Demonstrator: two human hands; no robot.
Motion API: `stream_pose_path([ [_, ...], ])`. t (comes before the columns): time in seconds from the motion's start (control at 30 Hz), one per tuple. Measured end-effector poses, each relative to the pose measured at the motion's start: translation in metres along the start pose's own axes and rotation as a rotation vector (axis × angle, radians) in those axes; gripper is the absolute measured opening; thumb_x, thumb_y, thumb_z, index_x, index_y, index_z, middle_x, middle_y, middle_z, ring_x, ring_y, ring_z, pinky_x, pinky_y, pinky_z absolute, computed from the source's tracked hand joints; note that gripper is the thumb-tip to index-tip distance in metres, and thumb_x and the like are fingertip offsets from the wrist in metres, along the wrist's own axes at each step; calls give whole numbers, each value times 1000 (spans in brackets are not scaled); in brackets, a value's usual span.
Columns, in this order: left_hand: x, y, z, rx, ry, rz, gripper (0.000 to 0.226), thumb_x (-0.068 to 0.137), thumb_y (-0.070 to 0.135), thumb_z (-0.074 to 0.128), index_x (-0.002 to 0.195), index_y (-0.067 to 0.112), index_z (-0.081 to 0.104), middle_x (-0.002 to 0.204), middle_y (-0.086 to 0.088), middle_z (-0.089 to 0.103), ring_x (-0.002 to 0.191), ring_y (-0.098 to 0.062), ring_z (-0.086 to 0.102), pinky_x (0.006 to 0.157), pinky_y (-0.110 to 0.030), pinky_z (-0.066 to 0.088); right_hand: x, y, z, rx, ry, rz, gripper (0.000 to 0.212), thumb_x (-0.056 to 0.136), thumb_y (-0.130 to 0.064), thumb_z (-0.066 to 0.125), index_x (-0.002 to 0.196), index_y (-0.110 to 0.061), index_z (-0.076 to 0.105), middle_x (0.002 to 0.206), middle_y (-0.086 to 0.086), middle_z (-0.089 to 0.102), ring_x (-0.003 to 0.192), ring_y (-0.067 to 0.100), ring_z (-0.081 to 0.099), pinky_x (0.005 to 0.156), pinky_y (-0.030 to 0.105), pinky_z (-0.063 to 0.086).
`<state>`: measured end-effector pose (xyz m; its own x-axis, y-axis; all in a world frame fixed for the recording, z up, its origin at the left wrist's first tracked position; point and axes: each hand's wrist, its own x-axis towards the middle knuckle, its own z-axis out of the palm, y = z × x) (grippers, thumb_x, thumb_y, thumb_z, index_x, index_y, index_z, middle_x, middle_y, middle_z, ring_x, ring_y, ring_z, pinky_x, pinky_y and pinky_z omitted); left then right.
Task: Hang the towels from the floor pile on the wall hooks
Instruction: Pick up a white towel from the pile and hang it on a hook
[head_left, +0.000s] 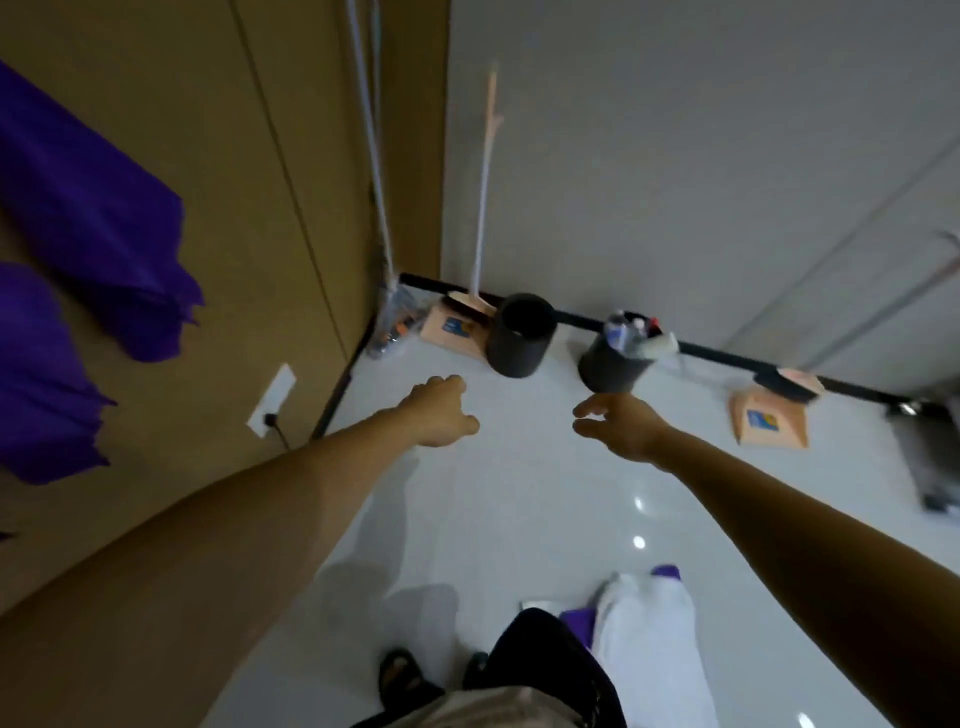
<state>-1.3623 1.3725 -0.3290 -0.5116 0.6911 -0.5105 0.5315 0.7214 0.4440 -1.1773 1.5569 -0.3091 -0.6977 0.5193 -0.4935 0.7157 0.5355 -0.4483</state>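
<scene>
Two purple towels hang on the brown wall at the left, an upper one (98, 218) and a lower one (41, 374); their hooks are hidden. On the glossy floor by my feet lies the pile: a white towel (649, 634) with a purple towel (576, 621) under it. My left hand (441, 413) and my right hand (621, 426) reach forward over the floor. Both have loosely curled fingers and hold nothing. They are well apart from the pile and from the hung towels.
Two black bins (517, 335) (613, 364) stand by the far wall; the right one holds bottles. Peach dustpans (452, 327) (771, 415) and broom handles (483, 182) lean in the corner. A wall socket (272, 400) with a cable is low on the brown wall.
</scene>
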Motion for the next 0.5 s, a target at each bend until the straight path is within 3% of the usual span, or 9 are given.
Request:
stream_pose_path([
  [0.23, 4, 78, 141, 110, -329, 140, 63, 88, 38, 55, 143, 16, 34, 146, -10, 38, 127, -28, 44, 102, -37, 41, -106, 150, 53, 199, 38, 372, 25, 90, -29, 62, 110, -18, 69, 119, 0, 67, 106, 20, 61, 90, 29, 46],
  [0.5, -16, 130, 283, 175, -493, 142, 55, 93, 34, 50, 142, 14, 36, 146, -9, 40, 127, -26, 45, 99, -32, 39, -175, 286, 139, 353, 12, 589, 42, 90, -44, 58, 124, -18, 60, 121, 2, 65, 107, 20, 60, 83, 26, 43],
])
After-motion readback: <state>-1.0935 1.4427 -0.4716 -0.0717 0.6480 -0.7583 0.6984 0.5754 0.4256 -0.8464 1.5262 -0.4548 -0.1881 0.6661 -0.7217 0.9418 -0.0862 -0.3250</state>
